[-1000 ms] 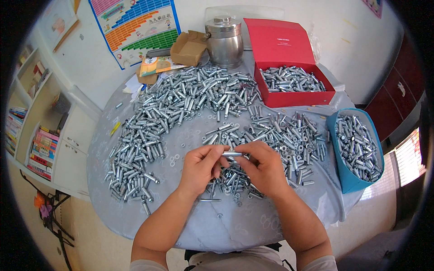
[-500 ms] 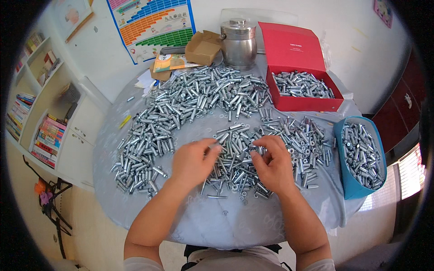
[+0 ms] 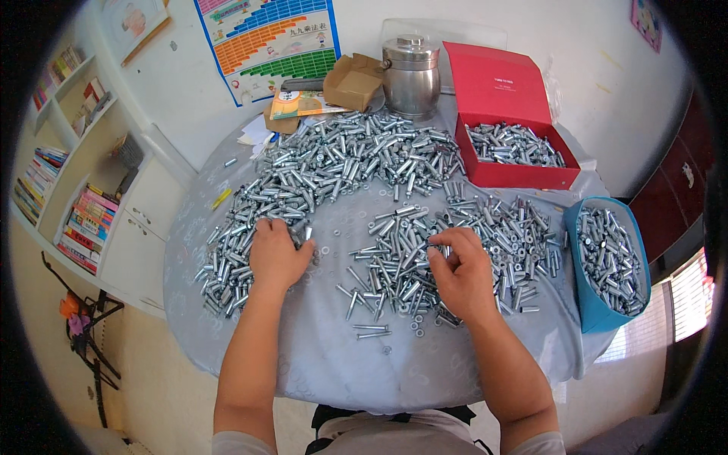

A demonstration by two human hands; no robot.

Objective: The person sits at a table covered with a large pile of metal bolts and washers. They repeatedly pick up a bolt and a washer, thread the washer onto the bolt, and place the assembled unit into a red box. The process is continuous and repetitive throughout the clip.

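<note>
A long curved heap of silvery expansion bolts (image 3: 356,152) runs from the back of the table down its left side. My left hand (image 3: 277,254) rests on the left part of this heap, fingertips among the bolts and thumb held apart. In front of me lies a looser pile of thin bolts, sleeves and washers (image 3: 394,262). Over its right side my right hand (image 3: 464,277) is curled, with thumb and forefinger close together. Whatever may be between those fingertips is too small to make out. Two bolts (image 3: 373,331) lie near the front, apart from the pile.
An open red box (image 3: 523,176) full of bolts stands at the back right, and a blue fabric bin (image 3: 607,318) of bolts at the right edge. Behind the heap are a steel pot (image 3: 411,76), a cardboard box (image 3: 353,80) and booklets (image 3: 307,104). A yellow marker (image 3: 221,199) lies left.
My left hand has moved left, from the middle pile to the left heap. The right hand has stayed over the middle pile. The view has shifted slightly.
</note>
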